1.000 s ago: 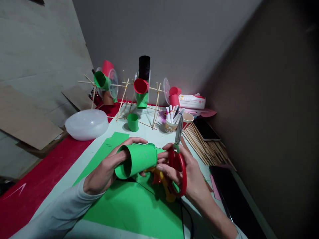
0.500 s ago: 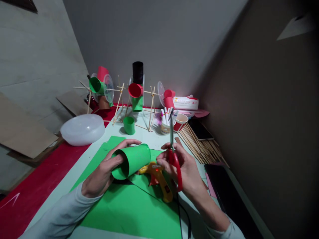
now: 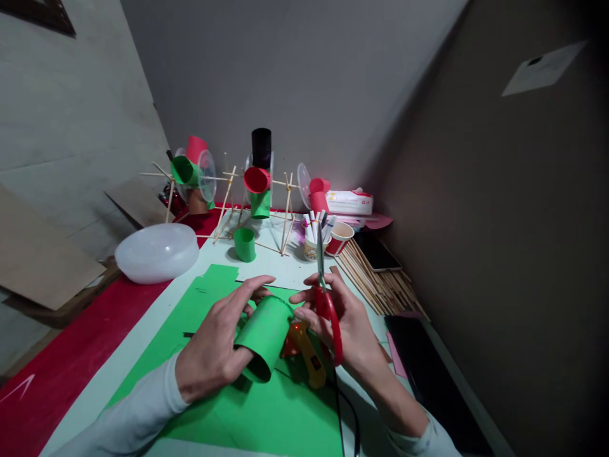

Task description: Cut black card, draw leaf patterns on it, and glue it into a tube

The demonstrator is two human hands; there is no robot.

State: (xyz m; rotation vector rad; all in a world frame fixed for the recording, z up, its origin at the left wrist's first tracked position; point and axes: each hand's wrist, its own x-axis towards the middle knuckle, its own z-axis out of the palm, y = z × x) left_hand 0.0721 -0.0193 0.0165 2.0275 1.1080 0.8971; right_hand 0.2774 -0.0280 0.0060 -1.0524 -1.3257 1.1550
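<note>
My left hand [image 3: 216,339] is closed on a green paper tube [image 3: 267,331], its thumb at the tube's near open end. The tube tilts, with its far end up and to the right. In my right hand [image 3: 349,324] is a pair of red-handled scissors [image 3: 329,317], blades pointing up and away. The right thumb and fingertips are at the tube's far rim; whether they press on it I cannot tell. Partly hidden behind the tube, a yellow glue gun [image 3: 308,358] with a lit red light lies on green paper sheets [image 3: 214,412].
At the back stand stick frames with coloured paper tubes [image 3: 260,181]. A short green tube [image 3: 245,245], a cup of markers [image 3: 314,246] and a red-white cup [image 3: 340,238] are nearer. Wooden sticks [image 3: 368,279] and a phone [image 3: 377,251] lie right; a clear bowl [image 3: 157,252] sits left.
My left hand has turned the green tube so its near opening faces more downward, and moved it slightly right. The right hand with the scissors has come closer to the tube's far rim.
</note>
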